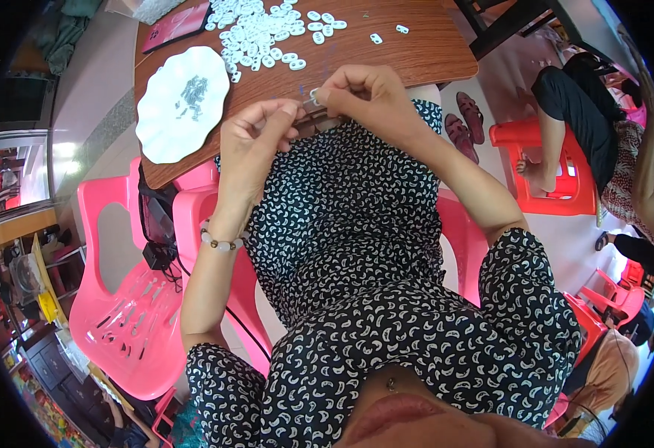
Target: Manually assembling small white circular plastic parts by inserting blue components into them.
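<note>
Head view shows both hands meeting at the near edge of the brown desk (416,52), at about 12 o'clock from the person's lap. The right hand (360,93) has its grip pinched tight on a small white ring piece (315,95), and the left hand (256,142) pinches a tiny thing just beside it. A pile of white ring pieces (263,33) lies at 11 o'clock, with a white wavy plate (181,104) at 10 o'clock.

Brown wood table (416,45), pink plastic chairs (129,313), red stool (558,172), pale floor (88,82)
</note>
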Demonstrator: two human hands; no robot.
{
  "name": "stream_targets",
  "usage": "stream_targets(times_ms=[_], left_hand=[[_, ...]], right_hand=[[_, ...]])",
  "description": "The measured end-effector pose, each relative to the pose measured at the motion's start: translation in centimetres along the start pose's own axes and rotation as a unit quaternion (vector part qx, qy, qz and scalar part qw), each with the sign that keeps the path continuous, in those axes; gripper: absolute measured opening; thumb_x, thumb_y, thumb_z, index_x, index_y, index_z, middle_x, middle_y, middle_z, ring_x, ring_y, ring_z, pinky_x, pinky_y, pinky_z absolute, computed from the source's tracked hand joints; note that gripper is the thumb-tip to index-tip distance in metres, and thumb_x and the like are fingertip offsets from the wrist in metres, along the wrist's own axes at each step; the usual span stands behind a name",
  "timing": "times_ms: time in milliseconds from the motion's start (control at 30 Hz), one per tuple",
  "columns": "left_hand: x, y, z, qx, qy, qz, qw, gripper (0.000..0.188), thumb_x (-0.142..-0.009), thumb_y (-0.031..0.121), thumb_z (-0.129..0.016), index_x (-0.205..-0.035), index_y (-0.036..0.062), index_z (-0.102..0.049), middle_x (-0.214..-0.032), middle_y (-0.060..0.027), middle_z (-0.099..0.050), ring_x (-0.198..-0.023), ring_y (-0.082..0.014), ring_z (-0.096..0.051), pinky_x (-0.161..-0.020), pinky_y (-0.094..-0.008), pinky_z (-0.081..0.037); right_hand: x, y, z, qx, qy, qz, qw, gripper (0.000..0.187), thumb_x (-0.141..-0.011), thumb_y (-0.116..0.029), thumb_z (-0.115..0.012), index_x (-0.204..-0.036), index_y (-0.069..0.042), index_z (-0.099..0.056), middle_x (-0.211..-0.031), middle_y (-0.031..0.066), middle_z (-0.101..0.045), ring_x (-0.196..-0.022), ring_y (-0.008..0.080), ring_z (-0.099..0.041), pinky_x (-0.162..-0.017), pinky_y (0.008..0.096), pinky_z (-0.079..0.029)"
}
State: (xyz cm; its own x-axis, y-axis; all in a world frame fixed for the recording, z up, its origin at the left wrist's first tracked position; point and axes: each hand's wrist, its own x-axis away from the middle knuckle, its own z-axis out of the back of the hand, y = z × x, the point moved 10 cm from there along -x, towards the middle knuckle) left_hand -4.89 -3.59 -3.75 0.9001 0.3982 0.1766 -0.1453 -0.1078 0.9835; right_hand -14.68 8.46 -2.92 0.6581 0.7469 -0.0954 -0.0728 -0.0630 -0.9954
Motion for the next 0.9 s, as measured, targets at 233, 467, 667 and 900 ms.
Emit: stream_targets(times_ms=[233,467,667,900], left_hand=[[-3.9,5.0,-2.2,-0.456,0.048,-0.273,0.846,0.019,-0.081,0.018,-0.067,-0.093,0.0034,-0.068,-0.086,-0.0125,-0.062,-0.071,-0.0260,-0.062,-0.067,-0.0365,-0.050],[-5.5,4.5,-3.2,-0.576,0.052,-0.309,0.755,0.017,-0.083,0.020,-0.066,-0.094,0.0070,-0.069,-0.085,-0.0132,-0.063,-0.084,-0.0299,-0.061,-0.071,-0.0389,-0.050],[-5.5,0.1,0.5,-0.067,0.015,-0.013,0.998,0.020,-0.089,0.018,-0.064,-0.095,0.0001,-0.067,-0.089,-0.0099,-0.070,-0.069,-0.0096,-0.060,-0.062,-0.0206,-0.047],[-1.1,-1.7,-1.2,0.220,-0.056,0.121,0.966,0.023,-0.092,0.017,-0.061,-0.108,0.0002,-0.062,-0.100,-0.0115,-0.068,-0.079,-0.0089,-0.064,-0.069,-0.0186,-0.052]], right_hand=[[-0.1,-1.8,3.1,0.044,0.048,0.003,0.998,0.017,-0.089,-0.019,-0.063,-0.088,-0.002,-0.066,-0.073,-0.0033,-0.061,-0.069,0.0020,-0.054,-0.062,0.0179,-0.041],[-0.2,-2.7,3.9,0.046,0.077,0.047,0.995,0.021,-0.087,-0.020,-0.066,-0.085,0.002,-0.065,-0.066,-0.0022,-0.060,-0.060,0.0012,-0.051,-0.052,0.0179,-0.039],[-0.1,-2.0,3.3,0.014,0.070,0.040,0.997,0.021,-0.087,-0.020,-0.066,-0.086,0.001,-0.065,-0.067,-0.0017,-0.061,-0.061,0.0013,-0.053,-0.053,0.0183,-0.041],[0.4,-2.5,1.4,0.014,0.040,0.028,0.999,0.019,-0.086,-0.018,-0.067,-0.082,0.000,-0.064,-0.067,-0.0020,-0.062,-0.061,0.0006,-0.054,-0.052,0.0176,-0.042]])
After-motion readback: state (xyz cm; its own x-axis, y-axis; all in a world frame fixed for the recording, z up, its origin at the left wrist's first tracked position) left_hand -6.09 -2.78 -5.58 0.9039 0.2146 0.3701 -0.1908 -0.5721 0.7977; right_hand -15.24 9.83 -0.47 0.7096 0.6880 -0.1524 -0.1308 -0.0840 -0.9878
